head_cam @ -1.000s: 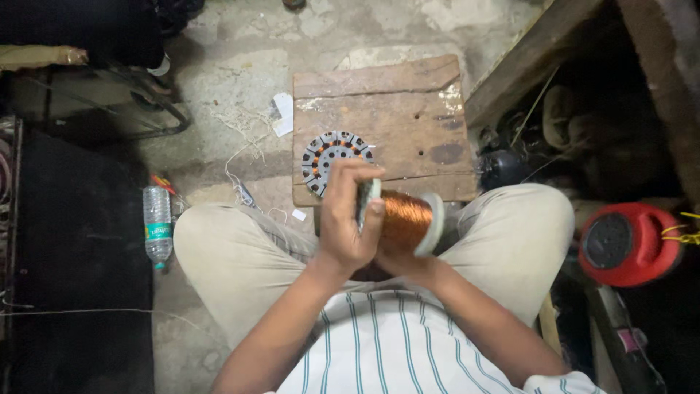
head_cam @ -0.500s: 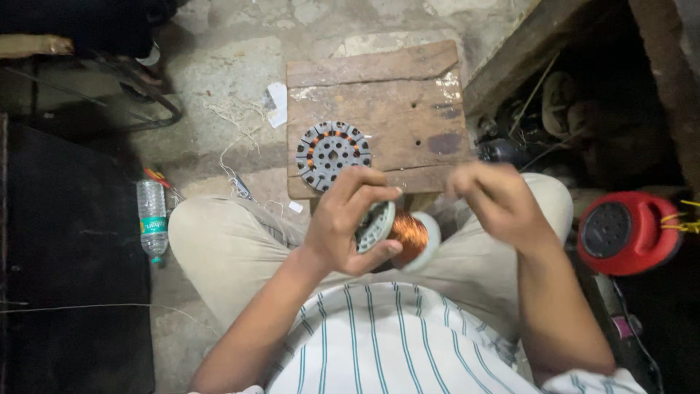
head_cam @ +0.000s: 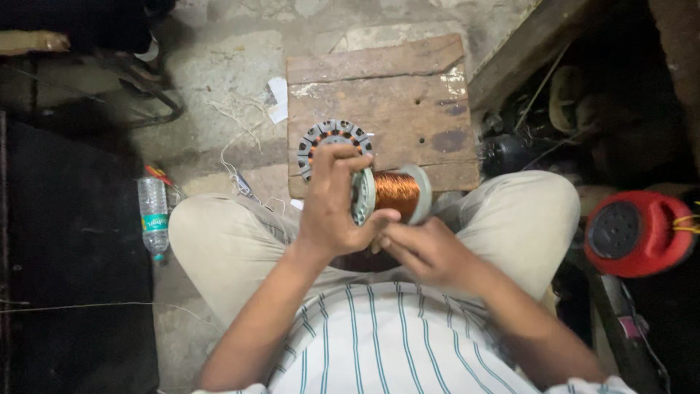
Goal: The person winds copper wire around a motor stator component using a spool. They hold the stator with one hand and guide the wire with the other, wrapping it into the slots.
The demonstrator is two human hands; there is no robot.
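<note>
I see my left hand (head_cam: pixel 332 201) wrapped around the near flange of the copper wire spool (head_cam: pixel 394 195), fingers curled over its rim, gripping it. The spool lies on its side above my lap, just at the near edge of the wooden board (head_cam: pixel 408 95), its orange winding showing between two pale flanges. My right hand (head_cam: pixel 426 252) sits just below the spool, nearer my body, fingers pinched together close to the left thumb; whether it holds wire I cannot tell, too thin to see. The round slotted stator core (head_cam: pixel 332 138) lies flat on the board's near left corner, partly hidden behind my left fingers. Left of the board, a plastic water bottle (head_cam: pixel 154 217) lies on the concrete floor (head_cam: pixel 226 66), with loose white string (head_cam: pixel 237 117) and paper scraps (head_cam: pixel 278 100) between them. Right of the board, well apart, a red round appliance (head_cam: pixel 638 232) rests beside my knee. Dark clutter right of the board is too dim to identify.
</note>
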